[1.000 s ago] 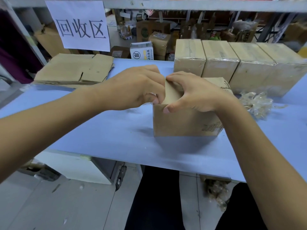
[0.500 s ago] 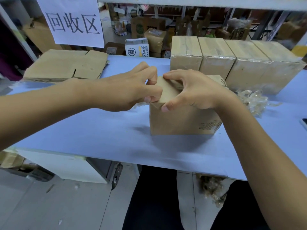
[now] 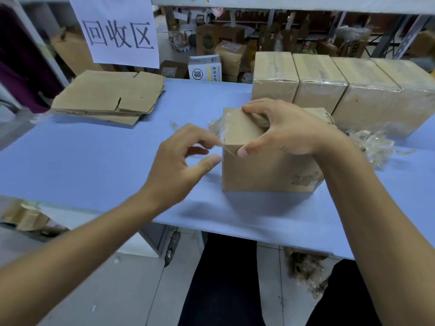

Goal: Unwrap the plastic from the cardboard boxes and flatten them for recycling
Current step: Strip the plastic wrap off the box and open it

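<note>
We find the cardboard box [image 3: 266, 161] upright on the blue table [image 3: 94, 156], slightly right of centre and near the front edge. A loose strip of clear plastic wrap [image 3: 217, 130] hangs off its upper left corner, at about 9 o'clock from the box top.

Our right hand [image 3: 280, 130] grasps the box from above: fingers curled over the far top edge, thumb pressed on the near face just below the top edge. Our left hand [image 3: 181, 161] sits just beside the box at 9 o'clock. Its fingers are curled, and a thin strand of the wrap runs from the index fingertip to the box corner; the thumb stands apart from the index finger, and motion blur prevents us from confirming whether the strand is pinched.

At 12 to 2 o'clock from the box, a row of four wrapped boxes [image 3: 341, 88] stands side by side, film intact. At 3 o'clock lies a crumpled wad of discarded plastic [image 3: 372, 144]. At 10 o'clock, well apart, flattened cardboard [image 3: 108, 97] is stacked below a hanging paper sign [image 3: 115, 29] bearing three printed characters.
</note>
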